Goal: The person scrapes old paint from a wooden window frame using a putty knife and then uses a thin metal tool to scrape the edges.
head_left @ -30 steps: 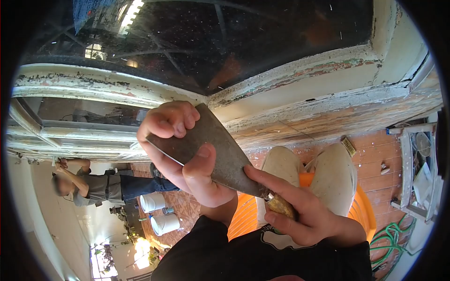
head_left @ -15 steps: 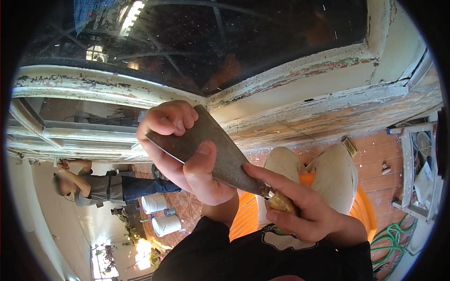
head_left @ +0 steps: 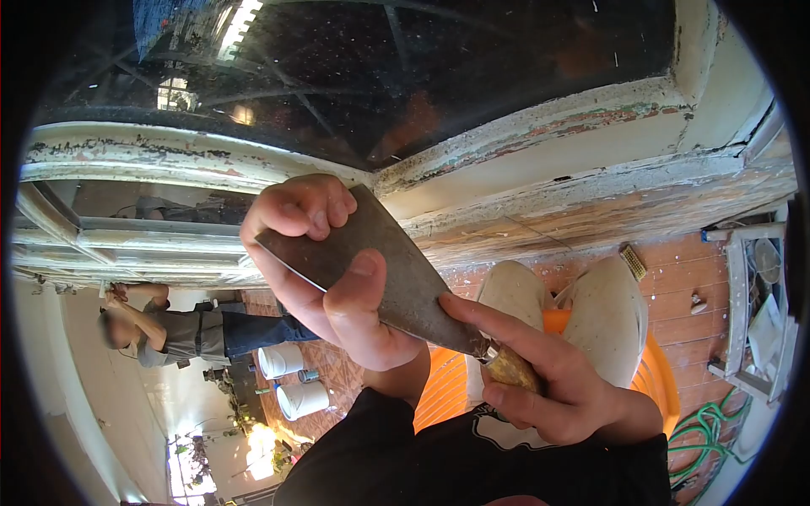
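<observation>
A wide-bladed putty knife [head_left: 392, 274] is held between my two hands in front of the window frame. My left hand [head_left: 325, 270] grips the broad end of its grey metal blade. The thumb lies on the facing side, while the other fingers curl round the far edge. My right hand [head_left: 557, 379] is closed round the worn wooden handle [head_left: 510, 369], its index finger stretched along the blade near the neck. Behind the blade is the window frame [head_left: 540, 135], its paint chipped and flaking round a dark glass pane [head_left: 380, 76].
An orange chair [head_left: 662, 379] is under me. At right are a small brush [head_left: 631, 261], a worn wooden frame [head_left: 742, 312] and a green hose [head_left: 709, 430]. To the left a person [head_left: 202, 331] stands with raised hands near white buckets [head_left: 302, 400].
Both hands keep the same hold on the putty knife. The view has shifted slightly, and the knife's broad end sits a little farther left.
</observation>
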Demonstrator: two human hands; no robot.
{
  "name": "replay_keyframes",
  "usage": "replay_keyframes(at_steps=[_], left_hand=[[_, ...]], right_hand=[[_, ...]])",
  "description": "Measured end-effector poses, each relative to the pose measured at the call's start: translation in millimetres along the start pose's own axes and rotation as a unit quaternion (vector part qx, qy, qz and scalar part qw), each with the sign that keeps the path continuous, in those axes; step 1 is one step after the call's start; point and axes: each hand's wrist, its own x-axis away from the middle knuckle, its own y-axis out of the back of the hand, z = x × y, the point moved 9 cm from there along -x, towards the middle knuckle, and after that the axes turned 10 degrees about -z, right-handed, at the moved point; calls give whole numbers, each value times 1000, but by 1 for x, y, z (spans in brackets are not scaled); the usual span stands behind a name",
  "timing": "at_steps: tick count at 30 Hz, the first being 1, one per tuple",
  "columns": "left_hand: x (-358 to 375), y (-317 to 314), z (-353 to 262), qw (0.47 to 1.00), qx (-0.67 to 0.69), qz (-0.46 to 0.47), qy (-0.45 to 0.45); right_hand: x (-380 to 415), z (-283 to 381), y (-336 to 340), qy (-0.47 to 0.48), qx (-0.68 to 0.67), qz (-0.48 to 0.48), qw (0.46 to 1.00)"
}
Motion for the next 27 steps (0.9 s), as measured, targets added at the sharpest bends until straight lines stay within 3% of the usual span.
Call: replay_keyframes(at_steps=[12, 17, 21, 23, 24, 27], left_hand=[[7, 2, -3, 999, -32, -18, -12], [9, 5, -3, 999, -33, -30, -15], [8, 10, -4, 1000, -16, -22, -12], [8, 10, -5, 1000, -19, -10, -15], [7, 10, -4, 1000, -14, -2, -6], [7, 7, 0, 1000, -4, -2, 5]], right_hand=[[6, -2, -1, -17, -18, 16, 1000], [7, -3, -4, 50, 72, -8, 996], [9, -4, -8, 51, 97, -19, 994], [11, -13, -11, -41, 86, -8, 995], [11, -14, -13, -41, 86, -9, 995], [10, -10, -12, 12, 112, -35, 993]])
